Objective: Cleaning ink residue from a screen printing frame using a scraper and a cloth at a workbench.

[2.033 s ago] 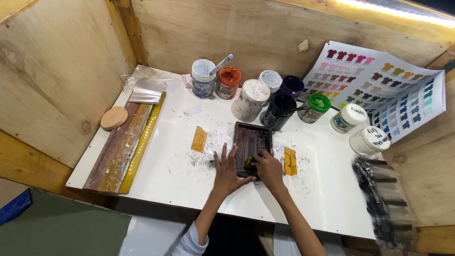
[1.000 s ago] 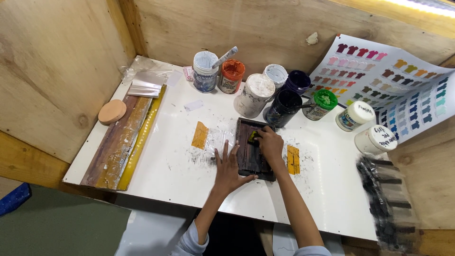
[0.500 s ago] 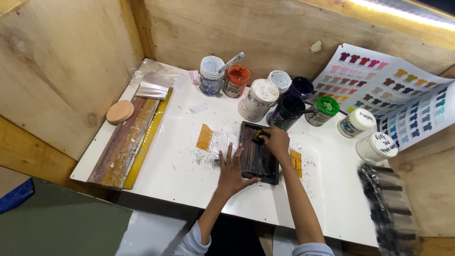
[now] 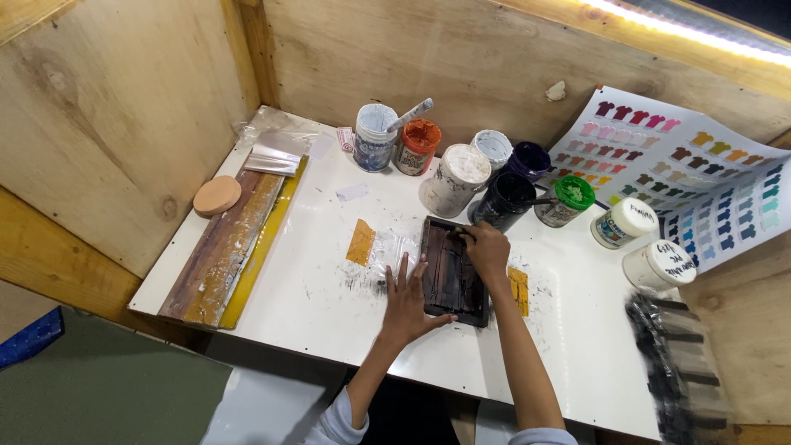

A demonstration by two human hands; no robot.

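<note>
Overhead view of a white worktable (image 4: 313, 288) boxed in by plywood walls. At centre, a small dark rectangular screen frame (image 4: 451, 272), lying flat. Left hand (image 4: 408, 301) at the frame's 9 o'clock edge, fingers spread apart and pressed flat, thumb hooked along the near rim. Right hand (image 4: 484, 245) at the frame's 12 o'clock end, fingers curled together around something small and dark; impossible to tell what. Probably best done with steady downward pressure from the left palm to stop the frame sliding, and an even stroke straight toward 6 o'clock.

Around the frame: an orange tape patch (image 4: 360, 241) at 9 o'clock, a yellow patch (image 4: 518, 290) at 3 o'clock. Crowding the 12 o'clock end, an open black ink pot (image 4: 504, 200), close enough to knock. Further jars in an arc beyond, among them a white-lidded tub (image 4: 452, 179) and a green-lidded jar (image 4: 567, 200). Colour chart (image 4: 692, 177) at 2 o'clock. Long stained wooden squeegee (image 4: 224, 247) far off at 9 o'clock.
</note>
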